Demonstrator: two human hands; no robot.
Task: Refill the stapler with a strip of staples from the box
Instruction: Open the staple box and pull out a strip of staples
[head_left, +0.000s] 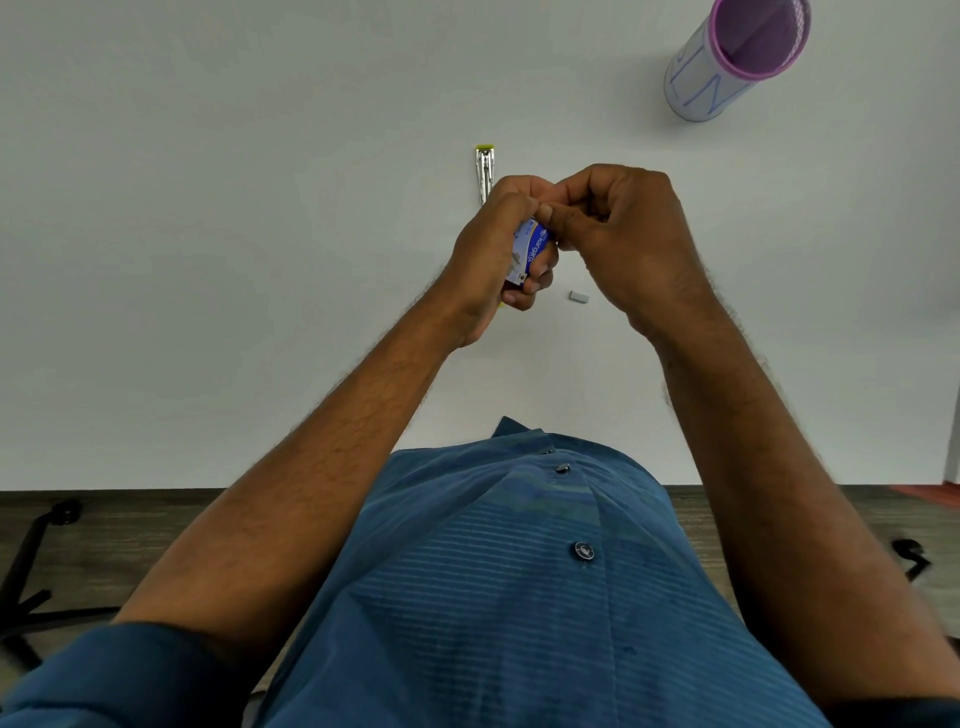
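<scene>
A white bench (208, 234) fills most of the view; below its near edge shows grey wood floor (130, 525) and black chair legs (26, 571). A cup (727, 67) with a purple rim stands at the far right. The left hand (493, 254) is clenched around the blue box (530, 249), held above the bench. The right hand (623, 239) touches it, fingertips (545, 213) pinched at the box's top end; whether they grip anything I cannot tell. The stapler (485, 169) lies open just beyond the left hand. A short staple strip (578, 296) lies on the bench between the wrists.
</scene>
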